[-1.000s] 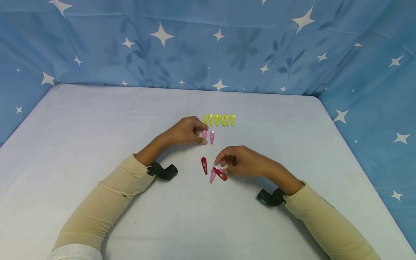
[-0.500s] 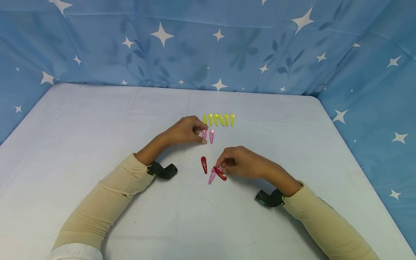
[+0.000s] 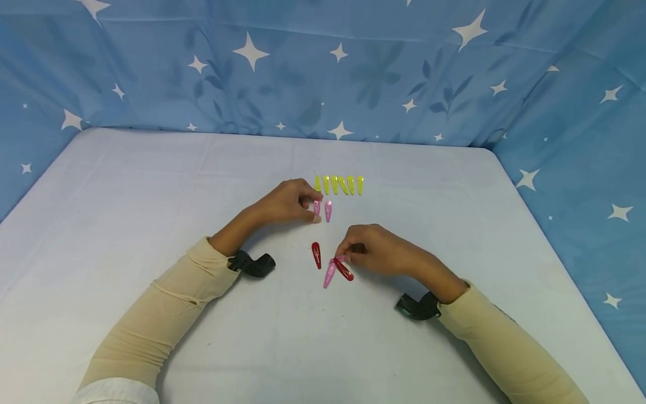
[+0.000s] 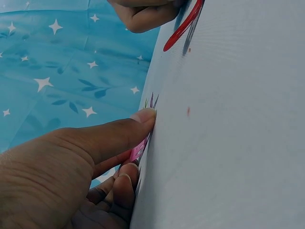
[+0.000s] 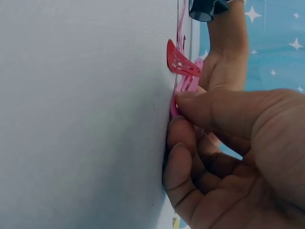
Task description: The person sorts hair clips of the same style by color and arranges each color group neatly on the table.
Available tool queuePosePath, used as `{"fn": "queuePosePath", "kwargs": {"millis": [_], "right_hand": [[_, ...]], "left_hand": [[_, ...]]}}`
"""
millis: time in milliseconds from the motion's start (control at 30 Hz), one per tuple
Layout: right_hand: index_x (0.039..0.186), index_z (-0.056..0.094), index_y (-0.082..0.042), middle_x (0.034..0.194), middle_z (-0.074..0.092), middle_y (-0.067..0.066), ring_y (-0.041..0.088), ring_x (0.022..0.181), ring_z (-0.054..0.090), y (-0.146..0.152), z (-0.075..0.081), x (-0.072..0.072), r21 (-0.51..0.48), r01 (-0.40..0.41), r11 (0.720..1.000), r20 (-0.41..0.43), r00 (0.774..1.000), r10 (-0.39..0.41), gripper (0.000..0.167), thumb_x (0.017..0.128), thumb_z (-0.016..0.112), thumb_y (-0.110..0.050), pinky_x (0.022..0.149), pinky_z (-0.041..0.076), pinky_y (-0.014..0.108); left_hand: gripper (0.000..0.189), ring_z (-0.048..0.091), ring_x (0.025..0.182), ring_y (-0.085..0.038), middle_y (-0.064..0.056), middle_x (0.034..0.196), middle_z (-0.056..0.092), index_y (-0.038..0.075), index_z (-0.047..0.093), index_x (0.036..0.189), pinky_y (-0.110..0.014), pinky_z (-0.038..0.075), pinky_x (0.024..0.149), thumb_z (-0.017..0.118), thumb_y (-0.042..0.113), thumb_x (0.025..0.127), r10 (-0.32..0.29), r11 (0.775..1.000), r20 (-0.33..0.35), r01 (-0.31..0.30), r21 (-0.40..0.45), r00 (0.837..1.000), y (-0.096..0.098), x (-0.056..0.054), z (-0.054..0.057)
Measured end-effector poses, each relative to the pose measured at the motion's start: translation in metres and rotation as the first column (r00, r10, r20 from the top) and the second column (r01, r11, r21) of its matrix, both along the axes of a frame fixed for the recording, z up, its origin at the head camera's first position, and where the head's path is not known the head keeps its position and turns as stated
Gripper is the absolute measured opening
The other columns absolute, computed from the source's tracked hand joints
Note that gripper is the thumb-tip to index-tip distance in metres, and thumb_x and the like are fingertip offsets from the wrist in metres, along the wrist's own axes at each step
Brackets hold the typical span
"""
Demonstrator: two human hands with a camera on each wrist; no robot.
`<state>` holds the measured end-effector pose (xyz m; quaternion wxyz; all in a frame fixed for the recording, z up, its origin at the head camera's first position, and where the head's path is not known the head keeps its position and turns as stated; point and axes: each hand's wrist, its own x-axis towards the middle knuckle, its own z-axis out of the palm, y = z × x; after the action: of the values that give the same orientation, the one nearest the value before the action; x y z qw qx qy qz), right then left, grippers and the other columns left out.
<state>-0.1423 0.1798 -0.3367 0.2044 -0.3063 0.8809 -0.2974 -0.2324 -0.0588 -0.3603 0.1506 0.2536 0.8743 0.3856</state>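
My left hand (image 3: 291, 202) holds a pink hair clip (image 3: 317, 207) at the table, index finger at its far end and thumb at its near end. A second pink hair clip (image 3: 328, 211) lies just right of it. Nearer the front, my right hand (image 3: 375, 248) pinches another pink hair clip (image 5: 177, 106) between thumb and index finger, most of it hidden by them. A red hair clip (image 3: 344, 269) and one more pink hair clip (image 3: 330, 274) meet that clip at its left end. Another red hair clip (image 3: 316, 255) lies apart on the left.
Several yellow hair clips (image 3: 335, 185) form a row beyond the left hand's fingers. All lie on a white-covered table (image 3: 252, 348). A blue star-patterned curtain (image 3: 303, 67) hangs along its back and right sides. Each wrist wears a dark camera mount (image 3: 257, 266).
My right thumb and index finger have closed on the pink hair clip and drawn it slightly away; the red and pink clips beside it have shifted a little. My left hand stays in place.
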Motion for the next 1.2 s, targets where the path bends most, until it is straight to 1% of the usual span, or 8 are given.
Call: {"fn": "queuePosePath", "kwargs": {"millis": [133, 267, 400, 533, 600, 833, 1033, 1200], "right_hand": [[0.097, 0.074, -0.015, 0.094, 0.067, -0.004, 0.013, 0.082, 0.055, 0.001, -0.001, -0.001, -0.026, 0.023, 0.999, 0.011, 1.0, -0.023, 0.011, 0.089, 0.072, -0.007, 0.072, 0.051, 0.023], [0.098, 0.073, -0.015, 0.094, 0.07, -0.004, 0.014, 0.082, 0.057, 0.002, -0.002, -0.003, -0.054, 0.04, 0.998, 0.037, 0.999, -0.038, 0.011, 0.089, 0.072, -0.008, 0.075, 0.052, 0.023], [0.098, 0.074, -0.014, 0.092, 0.071, -0.005, 0.014, 0.08, 0.057, 0.002, -0.003, -0.004, -0.072, 0.055, 0.996, 0.035, 0.998, -0.053, 0.011, 0.089, 0.073, -0.01, 0.074, 0.052, 0.023], [0.1, 0.073, -0.011, 0.092, 0.071, -0.002, 0.014, 0.078, 0.057, 0.002, -0.003, -0.005, -0.101, 0.078, 0.992, 0.032, 0.997, -0.075, 0.012, 0.089, 0.072, -0.007, 0.073, 0.051, 0.023], [0.103, 0.072, -0.01, 0.091, 0.069, 0.0, 0.014, 0.078, 0.057, 0.003, -0.003, -0.006, -0.116, 0.088, 0.989, 0.037, 0.996, -0.085, 0.015, 0.089, 0.07, -0.005, 0.072, 0.051, 0.023], [0.124, 0.064, -0.008, 0.092, 0.064, 0.005, 0.016, 0.076, 0.057, 0.003, -0.005, -0.009, -0.161, 0.103, 0.982, 0.021, 0.995, -0.101, 0.038, 0.088, 0.069, 0.001, 0.069, 0.049, 0.022], [0.12, 0.065, -0.007, 0.093, 0.066, 0.006, 0.018, 0.079, 0.059, 0.004, -0.006, -0.011, -0.199, 0.141, 0.97, 0.002, 0.99, -0.144, 0.033, 0.088, 0.07, 0.001, 0.069, 0.051, 0.022], [0.118, 0.066, -0.006, 0.095, 0.066, 0.007, 0.019, 0.076, 0.058, 0.004, -0.005, -0.014, -0.204, 0.174, 0.963, 0.015, 0.984, -0.175, 0.031, 0.088, 0.069, 0.001, 0.067, 0.05, 0.022]], "left_hand": [[0.048, 0.053, 0.086, -0.02, -0.008, 0.094, 0.058, 0.003, 0.069, 0.123, -0.029, 0.043, 0.076, 0.082, 0.015, 0.079, 0.004, 1.0, 0.008, -0.004, -0.001, 1.0, 0.0, 0.001, 0.001], [0.048, 0.053, 0.087, -0.02, -0.008, 0.095, 0.058, 0.003, 0.068, 0.124, -0.029, 0.043, 0.076, 0.081, 0.016, 0.079, 0.009, 1.0, 0.014, -0.009, -0.004, 1.0, 0.0, 0.001, 0.0], [0.048, 0.053, 0.087, -0.02, -0.008, 0.095, 0.058, 0.004, 0.068, 0.124, -0.029, 0.043, 0.077, 0.081, 0.016, 0.079, 0.015, 1.0, 0.014, -0.015, -0.006, 1.0, 0.0, 0.001, 0.0], [0.048, 0.053, 0.087, -0.02, -0.008, 0.095, 0.058, 0.005, 0.069, 0.124, -0.029, 0.043, 0.077, 0.082, 0.016, 0.079, 0.015, 1.0, 0.011, -0.015, -0.006, 1.0, 0.0, 0.001, -0.001], [0.048, 0.053, 0.087, -0.02, -0.008, 0.094, 0.058, 0.004, 0.069, 0.124, -0.029, 0.043, 0.077, 0.081, 0.017, 0.079, 0.013, 1.0, 0.011, -0.013, -0.004, 1.0, 0.0, 0.0, -0.001], [0.048, 0.053, 0.086, -0.02, -0.008, 0.094, 0.058, 0.004, 0.069, 0.124, -0.03, 0.043, 0.077, 0.081, 0.017, 0.08, 0.015, 1.0, 0.02, -0.015, -0.012, 1.0, 0.0, -0.001, -0.002], [0.048, 0.053, 0.086, -0.02, -0.008, 0.094, 0.058, 0.003, 0.069, 0.124, -0.029, 0.043, 0.077, 0.082, 0.018, 0.079, 0.006, 1.0, 0.014, -0.006, -0.005, 1.0, 0.0, -0.001, -0.003], [0.049, 0.053, 0.086, -0.019, -0.007, 0.093, 0.058, 0.003, 0.069, 0.124, -0.029, 0.043, 0.076, 0.082, 0.019, 0.079, 0.001, 1.0, 0.007, -0.001, -0.002, 1.0, -0.001, -0.001, -0.002]]}}
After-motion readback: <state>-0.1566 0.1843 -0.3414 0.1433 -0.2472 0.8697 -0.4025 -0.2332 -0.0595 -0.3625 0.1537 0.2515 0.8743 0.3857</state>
